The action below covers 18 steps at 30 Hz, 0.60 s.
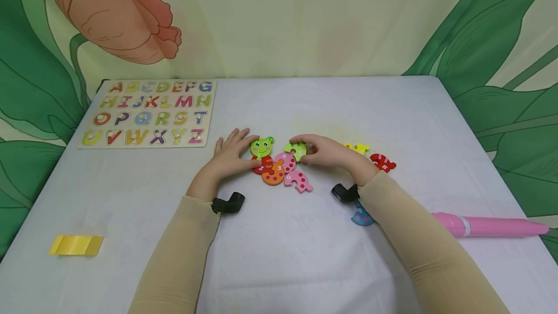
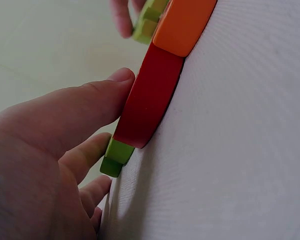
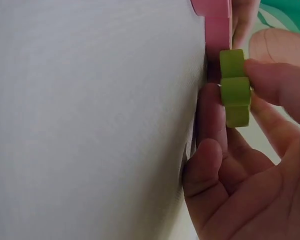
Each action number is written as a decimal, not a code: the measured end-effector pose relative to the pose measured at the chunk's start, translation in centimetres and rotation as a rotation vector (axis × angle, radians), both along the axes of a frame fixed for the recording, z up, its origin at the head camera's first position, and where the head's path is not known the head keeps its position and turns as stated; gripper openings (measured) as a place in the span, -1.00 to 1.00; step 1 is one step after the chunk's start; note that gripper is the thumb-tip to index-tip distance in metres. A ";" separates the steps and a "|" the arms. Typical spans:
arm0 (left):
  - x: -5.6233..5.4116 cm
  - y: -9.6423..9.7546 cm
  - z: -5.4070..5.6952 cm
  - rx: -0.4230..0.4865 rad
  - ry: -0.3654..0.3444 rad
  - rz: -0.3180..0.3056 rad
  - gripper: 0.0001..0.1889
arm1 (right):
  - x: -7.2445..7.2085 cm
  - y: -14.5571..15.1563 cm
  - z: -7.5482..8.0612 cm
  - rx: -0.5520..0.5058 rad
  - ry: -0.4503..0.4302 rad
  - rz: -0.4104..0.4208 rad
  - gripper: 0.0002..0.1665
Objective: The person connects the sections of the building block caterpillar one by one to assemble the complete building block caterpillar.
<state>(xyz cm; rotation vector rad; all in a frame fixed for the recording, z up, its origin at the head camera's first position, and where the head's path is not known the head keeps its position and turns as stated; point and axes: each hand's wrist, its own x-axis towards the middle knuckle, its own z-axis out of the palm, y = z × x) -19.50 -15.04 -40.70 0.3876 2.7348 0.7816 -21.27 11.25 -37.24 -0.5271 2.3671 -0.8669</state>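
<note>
My right hand (image 1: pixel 324 151) pinches a light green puzzle piece (image 1: pixel 296 151) between thumb and fingers. In the right wrist view this green piece (image 3: pixel 235 90) overlaps the top of a pink piece (image 3: pixel 217 32). My left hand (image 1: pixel 228 155) spreads its fingers beside a green smiling caterpillar head (image 1: pixel 261 149), its thumb touching the red piece numbered 2 (image 1: pixel 258 170). Below the head, that red piece (image 2: pixel 149 95) joins an orange piece numbered 3 (image 1: pixel 273 177), followed by a pink spotted piece numbered 4 (image 1: pixel 286 161). Another pink spotted piece (image 1: pixel 301 181) lies just below.
Yellow (image 1: pixel 362 148), striped red (image 1: pixel 382 162) and blue (image 1: pixel 362 218) pieces lie around my right forearm. At the back left is an alphabet board (image 1: pixel 146 110). A yellow strip (image 1: pixel 76 245) sits front left, and a pink pen-shaped object (image 1: pixel 501 227) at right.
</note>
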 end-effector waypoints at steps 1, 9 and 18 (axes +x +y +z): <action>0.0 0.0 0.0 -0.001 0.000 0.000 -0.28 | 0.0 0.1 0.0 -0.001 0.007 0.006 -0.38; 0.2 0.1 0.3 0.003 -0.003 -0.003 -0.28 | 0.1 0.0 -0.1 0.007 0.074 0.056 -0.45; 0.2 0.1 0.4 0.002 -0.008 0.001 -0.28 | 0.5 0.3 0.7 0.086 0.088 0.019 -0.38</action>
